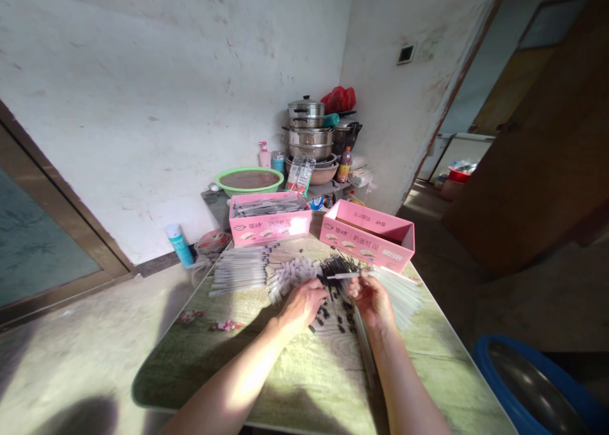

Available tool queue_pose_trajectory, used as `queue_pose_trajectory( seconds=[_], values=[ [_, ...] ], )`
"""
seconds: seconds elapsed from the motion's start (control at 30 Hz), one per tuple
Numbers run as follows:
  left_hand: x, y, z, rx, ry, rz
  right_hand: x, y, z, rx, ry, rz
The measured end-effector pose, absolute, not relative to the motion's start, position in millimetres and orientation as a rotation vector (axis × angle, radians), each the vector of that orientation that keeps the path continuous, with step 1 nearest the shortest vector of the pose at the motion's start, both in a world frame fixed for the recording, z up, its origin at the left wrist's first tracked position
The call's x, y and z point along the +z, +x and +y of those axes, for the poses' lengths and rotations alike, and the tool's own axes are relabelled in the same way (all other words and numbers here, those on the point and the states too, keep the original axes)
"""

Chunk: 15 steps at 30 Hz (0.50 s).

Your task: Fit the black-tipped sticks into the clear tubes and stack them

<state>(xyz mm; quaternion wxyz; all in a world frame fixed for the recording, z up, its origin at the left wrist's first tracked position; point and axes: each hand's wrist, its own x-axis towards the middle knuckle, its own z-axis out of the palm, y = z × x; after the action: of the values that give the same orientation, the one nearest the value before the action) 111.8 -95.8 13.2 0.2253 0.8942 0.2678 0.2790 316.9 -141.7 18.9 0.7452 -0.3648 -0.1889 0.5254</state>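
Observation:
My right hand pinches a slim pale pen-like tube, which points left over a bundle of thin black sticks. Opposite it, my left hand has its fingers drawn together at the edge of a pile of short white pieces; what is in them, if anything, is too small to tell. Small black caps lie scattered on the table between both hands. Clear whitish tubes are spread right of my right hand. Finished-looking pens lie in a row at the left.
On the table's far side stand a pink box filled with pens and another pink box. Behind them are a green basin and stacked steel pots. A spray can stands on the left; a blue tub, lower right.

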Motion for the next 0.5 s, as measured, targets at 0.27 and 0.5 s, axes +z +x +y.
queue_pose_trajectory(
  seconds=[0.27, 0.5],
  values=[
    [16.5, 113.6, -96.7, 0.924, 2.170, 0.899, 19.6, 314.2, -141.7, 1.188, -0.767, -0.422],
    [13.1, 106.3, -82.0, 0.998, 1.281, 0.738, 15.1, 313.7, -140.5, 1.154, -0.800, -0.422]
  ],
)
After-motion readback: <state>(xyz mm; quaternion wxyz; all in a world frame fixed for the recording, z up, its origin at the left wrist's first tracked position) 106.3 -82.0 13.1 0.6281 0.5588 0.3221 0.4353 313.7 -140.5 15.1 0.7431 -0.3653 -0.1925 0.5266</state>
